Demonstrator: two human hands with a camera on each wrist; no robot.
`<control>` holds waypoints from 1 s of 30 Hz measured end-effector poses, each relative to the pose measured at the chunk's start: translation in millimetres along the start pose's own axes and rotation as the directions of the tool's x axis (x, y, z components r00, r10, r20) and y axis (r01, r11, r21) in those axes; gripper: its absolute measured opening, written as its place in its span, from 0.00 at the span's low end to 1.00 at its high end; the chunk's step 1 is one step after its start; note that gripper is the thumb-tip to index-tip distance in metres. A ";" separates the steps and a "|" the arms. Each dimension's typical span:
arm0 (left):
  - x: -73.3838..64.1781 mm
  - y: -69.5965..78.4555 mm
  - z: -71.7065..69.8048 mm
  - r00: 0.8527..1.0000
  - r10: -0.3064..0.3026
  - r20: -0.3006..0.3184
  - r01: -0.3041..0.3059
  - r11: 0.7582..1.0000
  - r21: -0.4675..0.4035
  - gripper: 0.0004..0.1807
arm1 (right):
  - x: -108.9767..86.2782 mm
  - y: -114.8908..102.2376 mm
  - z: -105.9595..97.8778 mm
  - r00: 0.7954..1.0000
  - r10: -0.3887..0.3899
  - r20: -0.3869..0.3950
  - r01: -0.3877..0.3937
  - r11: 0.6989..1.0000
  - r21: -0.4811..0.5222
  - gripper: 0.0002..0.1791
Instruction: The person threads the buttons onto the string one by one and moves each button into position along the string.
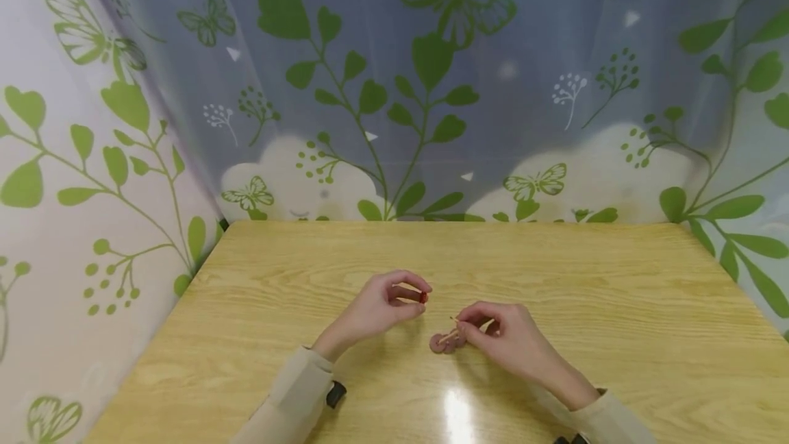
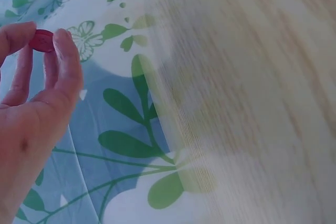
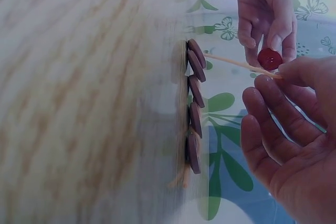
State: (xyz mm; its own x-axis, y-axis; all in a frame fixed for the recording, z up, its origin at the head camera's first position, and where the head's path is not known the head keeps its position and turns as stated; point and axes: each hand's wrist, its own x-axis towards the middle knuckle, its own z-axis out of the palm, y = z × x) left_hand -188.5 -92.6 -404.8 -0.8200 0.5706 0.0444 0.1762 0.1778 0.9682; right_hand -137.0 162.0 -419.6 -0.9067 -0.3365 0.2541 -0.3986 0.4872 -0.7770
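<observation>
My left hand (image 1: 383,301) pinches a small red button (image 3: 270,59) between thumb and finger, above the wooden table. In the right wrist view the button's face shows small holes. To its right in the head view, my right hand (image 1: 514,336) pinches a thin orange-yellow string (image 3: 231,62) near its end, and a short tip pokes out past the fingers. Several brownish-purple buttons (image 3: 195,120) are threaded on this string and lie overlapping in a row on the table, below the right fingertips. The string's other end (image 3: 179,178) shows beyond the last button.
The wood-grain table (image 1: 277,259) spreads around both hands. Behind it and along its sides hangs a curtain (image 1: 493,108) printed with green leaves and butterflies. Both forearms wear beige sleeves (image 1: 286,389), with a black strap piece (image 1: 335,395) at the left wrist.
</observation>
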 end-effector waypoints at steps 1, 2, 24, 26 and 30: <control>-0.5 0.4 0.0 1.000 0.000 -0.005 0.000 1.000 0.000 0.15 | 0.1 -0.3 -0.3 1.000 0.004 0.001 -0.004 1.000 0.000 0.04; -0.6 0.1 -0.2 1.000 -0.001 -0.010 0.001 1.000 0.002 0.15 | 0.2 -0.5 -0.5 1.000 0.006 0.001 -0.006 1.000 -0.001 0.04; -14.4 -1.9 -1.1 0.999 -0.024 0.025 0.026 0.998 -0.065 0.15 | 5.5 -8.6 7.1 0.999 -0.025 -0.041 0.026 1.000 0.017 0.04; -15.3 -2.0 -1.4 0.999 -0.027 0.032 0.030 0.997 -0.078 0.15 | 6.3 -9.0 7.9 0.999 -0.031 -0.037 0.032 0.999 0.021 0.04; -15.3 -2.7 -0.7 0.999 -0.027 0.046 0.032 0.994 -0.102 0.17 | 8.0 -9.8 9.4 0.999 -0.038 -0.028 0.039 0.999 0.026 0.03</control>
State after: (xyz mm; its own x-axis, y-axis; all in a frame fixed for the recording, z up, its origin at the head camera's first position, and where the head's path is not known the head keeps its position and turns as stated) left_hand -176.8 -102.4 -407.8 -0.7988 0.6016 0.0070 0.0935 0.1127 0.9892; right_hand -139.1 147.0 -415.4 -0.8943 -0.3325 0.2994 -0.4299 0.4525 -0.7813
